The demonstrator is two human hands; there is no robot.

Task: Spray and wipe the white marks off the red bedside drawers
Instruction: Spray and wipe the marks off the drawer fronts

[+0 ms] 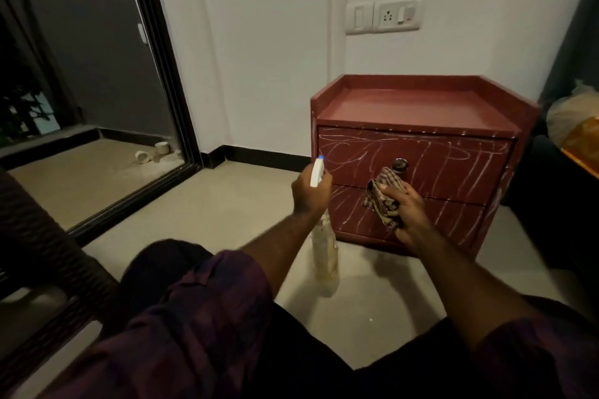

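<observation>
Red bedside drawers [453, 168] lie just beyond: left hand [309, 193] curls fingers round spray bottle [325, 256], nearer right hand [406, 207] clutches cloth [384, 180].

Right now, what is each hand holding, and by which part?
The left hand grips the spray bottle at its neck, just under the white trigger head. The right hand holds the checked cloth, bunched in its fingers.

The left hand [308, 194] hides the neck of the spray bottle [325, 266]; a pale bag [565, 116], perhaps plastic, is cut off by the right edge
</observation>
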